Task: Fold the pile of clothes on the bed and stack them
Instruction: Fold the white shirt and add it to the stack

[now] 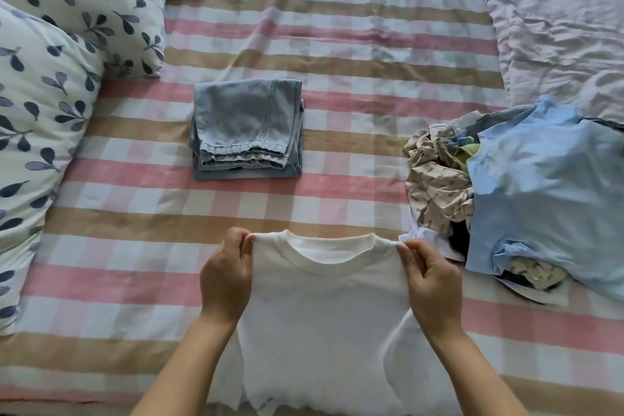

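Both hands up at the shoulders: left hand (227,275) and right hand (431,280) each pinch the white T-shirt (324,324), holding it spread over the checked bedsheet (135,213), likely squaring it for folding. Folded jeans (248,132) wait beyond; unfolded pile (506,192) right.

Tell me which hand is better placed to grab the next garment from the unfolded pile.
Right, probably. The right hand pinches the white top at the shoulder nearest the unfolded pile; the left hand pinches the other shoulder, across the top from it.
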Motion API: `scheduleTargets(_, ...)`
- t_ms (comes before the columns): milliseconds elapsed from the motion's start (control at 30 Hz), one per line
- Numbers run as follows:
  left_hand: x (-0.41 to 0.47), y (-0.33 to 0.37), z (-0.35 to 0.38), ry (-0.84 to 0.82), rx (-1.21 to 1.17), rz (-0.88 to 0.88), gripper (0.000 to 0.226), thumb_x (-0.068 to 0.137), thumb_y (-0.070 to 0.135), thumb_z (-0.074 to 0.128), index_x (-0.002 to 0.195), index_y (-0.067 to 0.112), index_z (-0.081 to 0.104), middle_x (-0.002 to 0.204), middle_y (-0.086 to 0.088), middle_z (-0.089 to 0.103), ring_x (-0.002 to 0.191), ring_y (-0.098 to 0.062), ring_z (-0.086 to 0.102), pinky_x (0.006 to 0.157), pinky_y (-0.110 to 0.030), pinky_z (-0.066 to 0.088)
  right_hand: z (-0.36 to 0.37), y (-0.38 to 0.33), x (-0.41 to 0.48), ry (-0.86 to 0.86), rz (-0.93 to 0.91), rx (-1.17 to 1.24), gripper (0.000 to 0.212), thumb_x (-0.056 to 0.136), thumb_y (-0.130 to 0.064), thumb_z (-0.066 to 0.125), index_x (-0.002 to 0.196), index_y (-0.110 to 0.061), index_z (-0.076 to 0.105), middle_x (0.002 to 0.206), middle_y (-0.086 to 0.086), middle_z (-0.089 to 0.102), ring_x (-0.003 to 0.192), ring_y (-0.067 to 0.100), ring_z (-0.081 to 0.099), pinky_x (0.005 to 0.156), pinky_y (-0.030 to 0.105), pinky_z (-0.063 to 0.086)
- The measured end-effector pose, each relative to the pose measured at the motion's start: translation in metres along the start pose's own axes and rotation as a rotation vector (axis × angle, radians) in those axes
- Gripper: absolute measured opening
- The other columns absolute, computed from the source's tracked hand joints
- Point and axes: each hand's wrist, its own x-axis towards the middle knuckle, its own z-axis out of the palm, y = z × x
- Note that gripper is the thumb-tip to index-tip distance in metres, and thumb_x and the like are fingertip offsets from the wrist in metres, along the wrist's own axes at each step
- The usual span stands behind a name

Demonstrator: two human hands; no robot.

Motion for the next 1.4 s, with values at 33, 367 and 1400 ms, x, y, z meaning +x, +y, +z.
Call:
scheduleTargets(33, 0.012, -0.009, 0.013, 0.01, 0.024, 0.01, 0.016, 0.093, 0.01, 0.05, 0.082, -0.001, 0.055, 0.061, -0.014, 0.057, 0.051, -0.032, 0.053, 0.049, -0.029, 0.032, 0.014, 0.009, 0.011, 0.003, -0.015, -0.023, 0.007, 0.086, -0.012, 0.064, 0.083, -0.007, 0.068, 0.064, 0.004, 0.065, 0.056, 0.025, 0.058, 0.054, 0.036, 0.043)
scheduleTargets(367, 0.129, -0.058, 0.11, -0.038, 0.107, 0.144, 0.023, 0.097, 0.02, 0.043, 0.089, 0.0, 0.052, 0.079, -0.021, 0.061, 0.071, -0.042, 0.057, 0.059, -0.042, 0.039, 0.127, 0.075, 0.123, 0.023, 0.017, -0.155, 0.022, 0.092, -0.027, 0.055, 0.091, -0.008, 0.067, 0.085, 0.015, 0.068, 0.08, 0.035, 0.06, 0.059, 0.034, 0.035)
scheduleTargets(1400, -0.036, 0.097, 0.243, -0.615, 0.046, 0.778, 0.033, 0.076, 0.003, 0.069, 0.108, 0.014, 0.068, 0.112, -0.009, 0.064, 0.104, -0.035, 0.056, 0.08, -0.043, 0.048, -0.001, 0.186, -0.065, 0.02, 0.465, -0.259, 0.013, 0.084, -0.016, 0.065, 0.097, -0.013, 0.068, 0.094, 0.002, 0.064, 0.09, 0.022, 0.052, 0.075, 0.034, 0.044)
